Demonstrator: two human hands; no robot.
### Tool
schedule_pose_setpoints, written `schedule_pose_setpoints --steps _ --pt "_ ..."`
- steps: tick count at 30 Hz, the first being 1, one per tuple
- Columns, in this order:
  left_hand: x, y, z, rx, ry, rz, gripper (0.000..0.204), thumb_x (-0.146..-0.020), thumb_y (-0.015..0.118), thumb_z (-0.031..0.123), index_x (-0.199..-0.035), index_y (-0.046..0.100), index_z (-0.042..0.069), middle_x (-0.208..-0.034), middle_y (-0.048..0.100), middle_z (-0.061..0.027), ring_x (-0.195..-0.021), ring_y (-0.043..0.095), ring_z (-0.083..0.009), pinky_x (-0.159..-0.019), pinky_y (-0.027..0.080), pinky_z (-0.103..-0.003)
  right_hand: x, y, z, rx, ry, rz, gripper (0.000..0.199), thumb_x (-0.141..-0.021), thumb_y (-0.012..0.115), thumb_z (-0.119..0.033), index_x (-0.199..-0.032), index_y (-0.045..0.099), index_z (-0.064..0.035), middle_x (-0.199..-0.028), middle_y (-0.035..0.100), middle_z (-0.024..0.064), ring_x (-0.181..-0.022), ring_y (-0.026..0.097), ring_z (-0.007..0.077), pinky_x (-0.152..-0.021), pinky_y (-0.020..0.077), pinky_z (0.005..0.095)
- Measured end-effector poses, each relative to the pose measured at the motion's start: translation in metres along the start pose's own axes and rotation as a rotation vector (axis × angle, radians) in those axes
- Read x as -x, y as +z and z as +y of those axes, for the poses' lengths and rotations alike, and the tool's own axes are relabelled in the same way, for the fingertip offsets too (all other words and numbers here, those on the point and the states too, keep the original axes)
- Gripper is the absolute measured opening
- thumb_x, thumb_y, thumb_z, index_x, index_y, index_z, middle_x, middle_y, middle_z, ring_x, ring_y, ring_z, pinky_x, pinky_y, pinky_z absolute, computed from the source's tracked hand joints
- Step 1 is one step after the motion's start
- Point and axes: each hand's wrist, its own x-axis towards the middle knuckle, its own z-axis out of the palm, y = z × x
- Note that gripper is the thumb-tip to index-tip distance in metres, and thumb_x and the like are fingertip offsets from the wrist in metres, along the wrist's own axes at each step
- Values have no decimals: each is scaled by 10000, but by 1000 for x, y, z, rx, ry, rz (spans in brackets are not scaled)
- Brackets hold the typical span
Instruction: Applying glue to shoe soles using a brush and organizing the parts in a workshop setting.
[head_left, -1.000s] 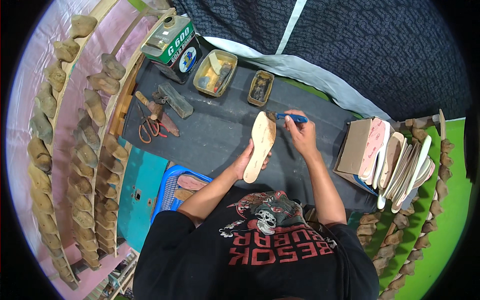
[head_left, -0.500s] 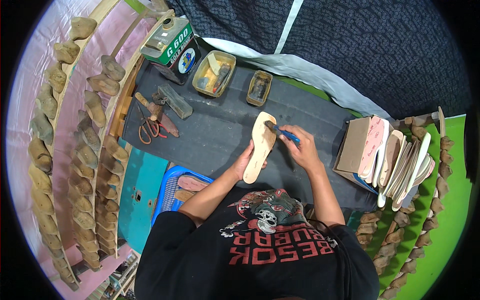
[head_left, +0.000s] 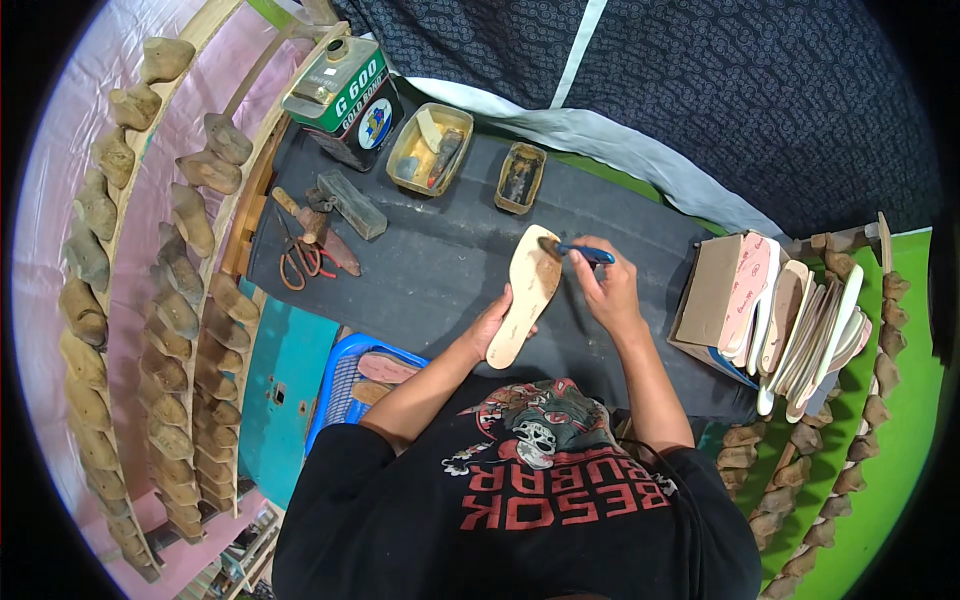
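My left hand (head_left: 492, 325) holds a pale tan shoe insole (head_left: 526, 293) from underneath, near its heel end, above a dark grey work surface (head_left: 430, 270). My right hand (head_left: 603, 283) grips a small brush with a blue handle (head_left: 578, 251). The brush tip rests on the insole's toe end, the end farthest from me. Both forearms come in from below, over my black printed shirt.
At the back of the surface stand a green tin can (head_left: 345, 93), a yellowish tray (head_left: 429, 150) and a smaller tin (head_left: 521, 178). Scissors (head_left: 297, 261) and tools lie left. Wooden shoe lasts (head_left: 180, 310) fill the left racks. Stacked insoles (head_left: 800, 325) stand right, a blue basket (head_left: 350, 385) lower left.
The brush has moved left along the insole's far end, from beyond its tip onto its surface. My left hand keeps the insole in nearly the same place.
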Motion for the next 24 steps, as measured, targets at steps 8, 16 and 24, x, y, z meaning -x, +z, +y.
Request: schedule_pose_setpoints --steps 8,16,24 --pt "1 10 7 27 1 -42 704 -989 458 668 -1374 559 87 -1063 700 -79 -834 716 -204 -732 596 -328 13 6 -13 -60 31 -123 156 -949 694 -120 -1026 659 11 -936 705 174 -835 698 325 -753 547 388" --pt "1 14 4 103 10 -115 668 -997 467 639 -1315 604 68 -1031 706 -114 -881 689 -245 -818 567 -375 -12 0 3 -7 37 -16 165 -976 669 -142 -1024 649 14 -969 698 166 -820 692 313 -726 536 384" --pt "-2 4 -6 92 42 -49 657 -1005 446 638 -1346 565 89 -1052 696 -101 -903 702 -238 -834 575 -378 4 5 -7 37 -143 -262 211 -914 697 -94 -1089 624 -2 -995 671 186 -912 664 381 -808 532 417"
